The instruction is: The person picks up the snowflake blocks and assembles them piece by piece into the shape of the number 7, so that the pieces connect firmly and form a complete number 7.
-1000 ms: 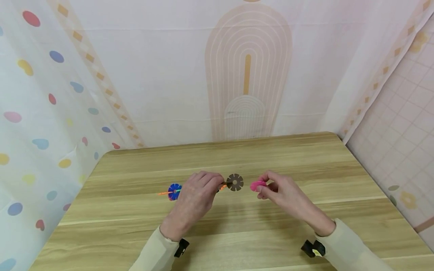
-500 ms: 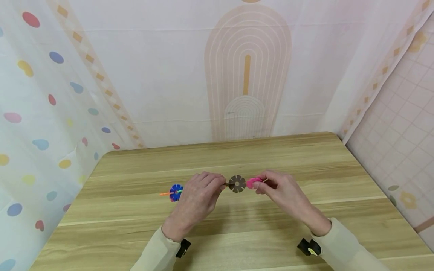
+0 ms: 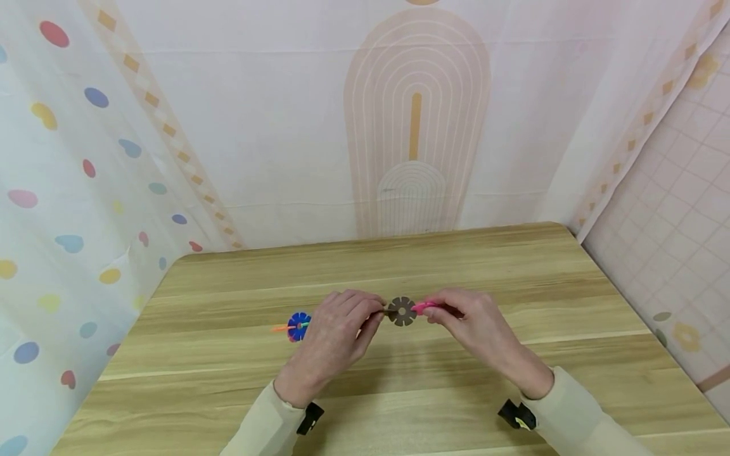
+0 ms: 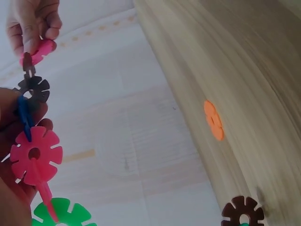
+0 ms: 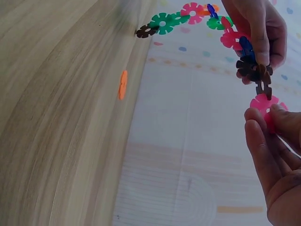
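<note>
Pink disc (image 3: 422, 308) pinched in right hand (image 3: 470, 320) fingers, touching brown disc (image 3: 402, 311); left hand (image 3: 336, 326) fingers grip chain (image 5: 197, 16).

Bright, even, diffuse light, faint soft shadows under the hands, wrist views blurred up close, wide-angle edge bending

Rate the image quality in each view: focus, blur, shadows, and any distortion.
Head view: even, soft light, sharp throughout, with only faint shadows under both hands on the table. Left wrist view: the chain of flower discs is fairly sharp, while the left hand at the frame edge is soft. Right wrist view: the right hand is slightly blurred up close, and the tabletop is stretched and smeared.
</note>
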